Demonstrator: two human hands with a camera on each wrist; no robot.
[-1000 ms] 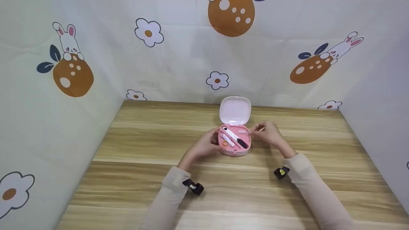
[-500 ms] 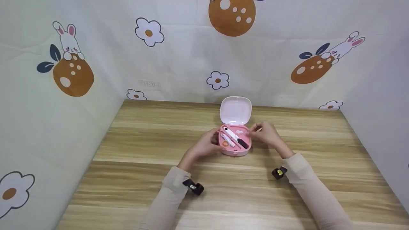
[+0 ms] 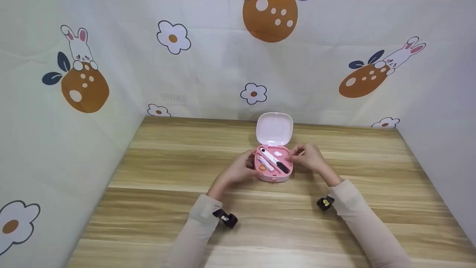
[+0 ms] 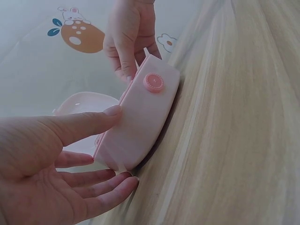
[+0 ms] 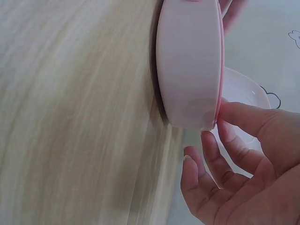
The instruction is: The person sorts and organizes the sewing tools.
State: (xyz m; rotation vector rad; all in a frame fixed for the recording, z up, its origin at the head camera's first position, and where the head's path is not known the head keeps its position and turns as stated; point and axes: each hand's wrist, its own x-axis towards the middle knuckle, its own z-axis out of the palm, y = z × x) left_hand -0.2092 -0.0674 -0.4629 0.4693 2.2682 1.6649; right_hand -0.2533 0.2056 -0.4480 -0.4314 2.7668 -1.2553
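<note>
A pink-and-white case (image 3: 273, 178) stands on the table with its pale lid (image 3: 274, 128) raised at the back. Its pink inner tray bears a slim white tool with a black end (image 3: 275, 160), a small pale patterned piece (image 3: 265, 163), an orange ring (image 3: 262, 167) and a little white cloud-shaped piece (image 3: 277, 153). My left hand (image 3: 240, 167) holds the case's left side, thumb at the front and fingers round behind. At the right rim, my right hand (image 3: 308, 156) pinches the edge between thumb and index finger; the other fingers are loosely bent. The index fingertip is partly hidden.
The wooden table (image 3: 167, 167) runs round the case to the printed cloth walls (image 3: 215, 74) at the back and sides. A small black camera sits at each sleeve cuff, the left camera (image 3: 228, 219) and the right camera (image 3: 325, 203).
My right fingertips have moved slightly left and towards me along the case's right rim. The white cloud-shaped piece shows a little farther left. My left hand stays in place.
</note>
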